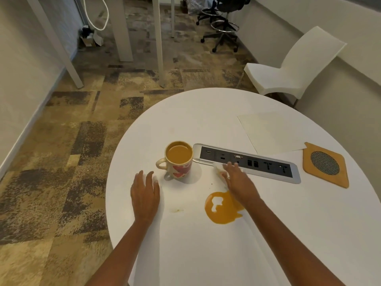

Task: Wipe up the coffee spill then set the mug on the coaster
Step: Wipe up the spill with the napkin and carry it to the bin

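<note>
Reference: clock directions were read from the coffee spill, with 12 o'clock pointing away from the person.
Coffee spill (224, 213): lay unwiped as an orange-brown pool on the white table (206, 112), with one bare patch inside it.
Mug (179, 159): stood upright at 10 o'clock, nearly full, handle toward 9 o'clock, just beside the end of the socket panel (247, 162).
Coaster (325, 165): lay bare at 2 o'clock, past the panel's far end and well apart from the mug.
Left hand (145, 193): rested flat on the table at 9 o'clock, fingers straight and slightly spread, holding nothing; probably a brace.
Right hand (237, 178): reached to 12 o'clock, fingers straight and close together over a small white wad (218, 170), likely tissue. Whether the thumb pinched it could not be told.
Paper sheet (270, 133): lay flat at 1 o'clock, beyond the panel.
Step judged: wiping had not begun; the wad sat at the pool's far edge, suited to a pull toward 6 o'clock.
Caution: open sockets lay near the liquid.
</note>
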The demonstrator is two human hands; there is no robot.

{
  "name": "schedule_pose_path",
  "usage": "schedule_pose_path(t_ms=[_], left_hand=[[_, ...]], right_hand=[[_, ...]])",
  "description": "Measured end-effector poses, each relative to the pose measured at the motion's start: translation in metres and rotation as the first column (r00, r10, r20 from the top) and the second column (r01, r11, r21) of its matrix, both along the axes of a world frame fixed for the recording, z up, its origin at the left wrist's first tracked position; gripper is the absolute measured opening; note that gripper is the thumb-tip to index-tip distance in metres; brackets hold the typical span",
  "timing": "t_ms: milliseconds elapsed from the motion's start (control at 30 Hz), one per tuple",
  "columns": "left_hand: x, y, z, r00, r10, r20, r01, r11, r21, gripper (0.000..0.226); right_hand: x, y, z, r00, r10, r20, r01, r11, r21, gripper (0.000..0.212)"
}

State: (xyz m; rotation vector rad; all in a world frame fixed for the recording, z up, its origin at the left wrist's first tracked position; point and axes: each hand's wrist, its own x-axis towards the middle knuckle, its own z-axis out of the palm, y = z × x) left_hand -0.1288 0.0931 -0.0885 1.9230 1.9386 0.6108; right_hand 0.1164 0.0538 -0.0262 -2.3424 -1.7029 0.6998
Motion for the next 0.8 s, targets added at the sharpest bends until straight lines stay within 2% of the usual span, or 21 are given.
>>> schedule_pose_path(t_ms=[67,133,167,233,367,533,800], left_hand=[[-0.005,-0.014,-0.011,0.993,-0.024,-0.117,0.018,0.999,-0.047,0.055],[-0.008,-0.026,-0.016,0.987,-0.028,-0.158,0.013,0.996,-0.094,0.066],[-0.009,-0.031,-0.018,0.985,-0.025,-0.169,0.006,0.993,-0.115,0.067],[-0.009,-0.042,-0.019,0.982,-0.018,-0.188,-0.007,0.991,-0.134,0.066],[-0.005,-0.054,-0.020,0.979,-0.006,-0.204,-0.020,0.992,-0.124,0.066],[0.001,-0.060,-0.020,0.979,0.017,-0.204,-0.032,0.997,-0.073,0.053],[0.002,-0.074,-0.025,0.980,0.032,-0.198,-0.040,0.999,-0.036,0.051]], right_hand=[[-0.012,0.000,-0.013,0.997,-0.006,-0.071,0.000,0.996,-0.088,0.045],[-0.024,-0.003,-0.025,0.987,-0.046,-0.157,0.026,0.991,-0.128,0.046],[-0.031,-0.004,-0.029,0.989,-0.039,-0.143,0.018,0.990,-0.143,0.045],[-0.043,-0.005,-0.034,0.994,-0.012,-0.109,-0.004,0.988,-0.152,0.045],[-0.065,-0.009,-0.039,0.988,0.032,-0.150,-0.051,0.991,-0.126,0.045],[-0.087,-0.013,-0.042,0.987,0.136,-0.081,-0.144,0.984,-0.105,0.046],[-0.107,-0.028,-0.051,0.906,0.421,-0.030,-0.422,0.903,-0.082,0.050]])
